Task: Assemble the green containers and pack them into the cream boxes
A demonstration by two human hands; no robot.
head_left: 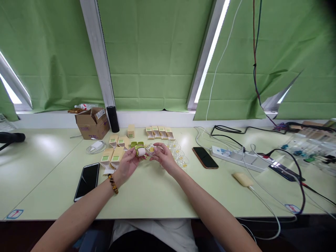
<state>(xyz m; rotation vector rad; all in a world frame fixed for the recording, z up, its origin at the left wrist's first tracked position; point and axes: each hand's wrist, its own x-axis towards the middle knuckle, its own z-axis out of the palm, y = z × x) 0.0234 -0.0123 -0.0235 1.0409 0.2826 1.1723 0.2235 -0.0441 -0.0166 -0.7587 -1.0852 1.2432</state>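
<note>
A small green case with a white rounded front (141, 151) sits just above the tabletop (149, 196), gripped in the person's left hand (127, 162), fingers curled round it. Right beside it, the right hand (163, 156) pinches a clear plastic piece with a yellow mark (151, 149); the two hands are close together, though I can't tell whether the pieces touch. Just behind lie more green cases (137, 144), and by the right hand a cluster of clear plastic pieces (180, 154). Small kraft cartons with green labels (114, 158) lie near the left wrist, which wears a beaded bracelet (113, 184); four more cartons (160, 133) line up farther back. A white-edged phone (87, 182) lies to the left, another phone (205, 157) to the right, near a white power strip (238, 157).
</note>
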